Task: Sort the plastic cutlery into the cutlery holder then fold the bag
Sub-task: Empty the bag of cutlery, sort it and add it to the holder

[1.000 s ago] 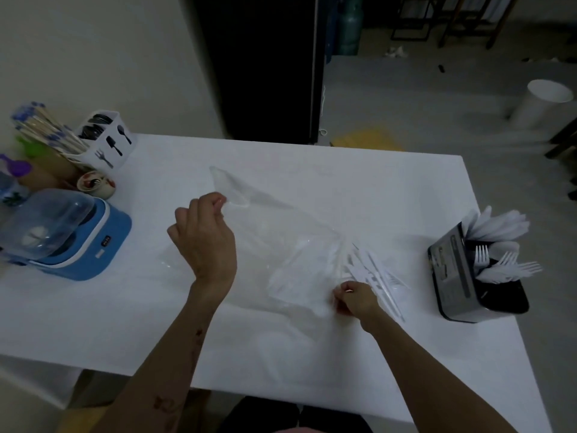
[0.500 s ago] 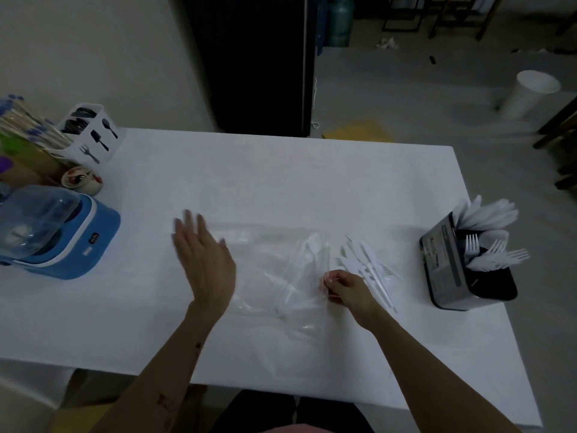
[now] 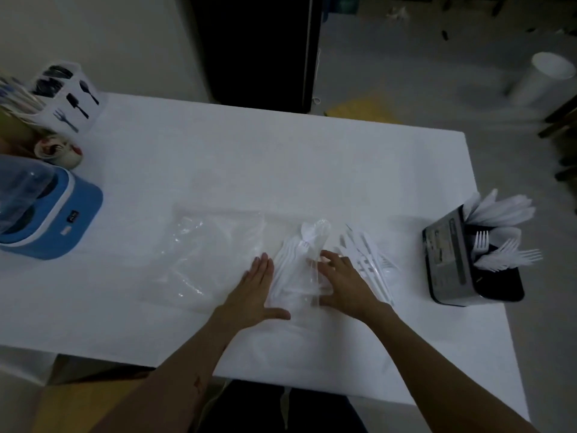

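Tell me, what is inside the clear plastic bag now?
Inside the clear plastic bag, near its right end, lie a few white cutlery pieces. Their exact number is unclear, as the film blurs them.

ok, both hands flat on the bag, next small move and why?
Probably pinch the cutlery lying between the two hands and carry it to the holder. The left hand and right hand rest open on the clear bag, a second loose pile lies right of it, so the bag looks not ready to fold.
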